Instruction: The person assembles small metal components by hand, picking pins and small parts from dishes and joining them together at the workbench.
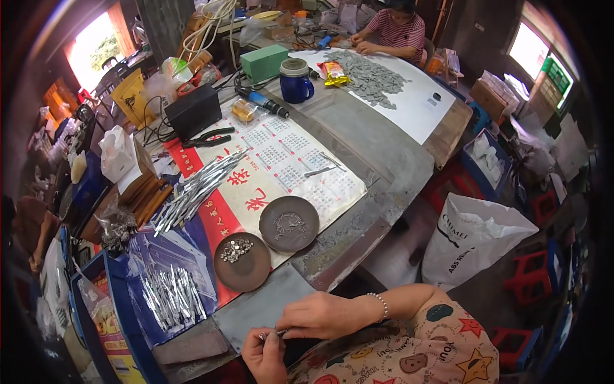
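Close together at the table's near edge, my left hand (265, 358) and my right hand (329, 315) are both closed in a pinch. A tiny metallic piece (263, 336) shows at my left fingertips. Between the hands is a small dark piece (281, 333), held by my right fingers; its kind is too small to make out. Just beyond lies a round brown dish (246, 278) with small shiny beads or stones (236, 249). A second brown dish (297, 243) beside it holds thin pin-like bits (289, 224). Silvery strips (173, 297) lie on the left in a pile.
A bundle of longer silvery strips (198, 189) rests on the calendar sheet (300, 173). Behind are pliers (210, 137), a black box (193, 112), and a blue mug (296, 86). Across the table a person (400, 29) handles grey pieces (371, 77). A white sack (473, 240) stands at right.
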The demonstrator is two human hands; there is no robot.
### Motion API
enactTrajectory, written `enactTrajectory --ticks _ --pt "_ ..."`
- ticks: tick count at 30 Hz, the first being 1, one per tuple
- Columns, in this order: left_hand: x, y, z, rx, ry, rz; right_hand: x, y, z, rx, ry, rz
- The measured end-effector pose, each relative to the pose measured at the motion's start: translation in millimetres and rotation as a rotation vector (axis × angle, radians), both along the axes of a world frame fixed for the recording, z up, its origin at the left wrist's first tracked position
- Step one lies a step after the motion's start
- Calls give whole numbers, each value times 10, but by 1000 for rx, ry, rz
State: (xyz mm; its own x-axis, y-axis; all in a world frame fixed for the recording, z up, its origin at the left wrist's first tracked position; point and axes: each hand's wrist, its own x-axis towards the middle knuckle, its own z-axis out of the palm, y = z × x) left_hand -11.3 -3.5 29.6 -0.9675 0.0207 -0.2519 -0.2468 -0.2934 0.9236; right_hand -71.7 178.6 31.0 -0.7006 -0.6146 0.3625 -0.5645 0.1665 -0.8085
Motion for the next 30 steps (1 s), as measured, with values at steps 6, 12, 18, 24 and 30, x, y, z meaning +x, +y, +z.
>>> enactTrajectory --ticks 6,12,18,24,30 --pt "2 54 -92 148 -11 -69 -25 117 24 -5 29 -52" --pt "-40 59 -46 154 -26 -260 -95 236 131 -49 -265 0" --pt "18 -72 -136 245 -22 -293 -123 148 25 -73 -335 68" --pt "46 -131 -165 252 -33 -262 -133 83 12 -57 -343 106" --pt "22 -150 -177 207 -40 -247 -170 73 28 -20 -334 127"
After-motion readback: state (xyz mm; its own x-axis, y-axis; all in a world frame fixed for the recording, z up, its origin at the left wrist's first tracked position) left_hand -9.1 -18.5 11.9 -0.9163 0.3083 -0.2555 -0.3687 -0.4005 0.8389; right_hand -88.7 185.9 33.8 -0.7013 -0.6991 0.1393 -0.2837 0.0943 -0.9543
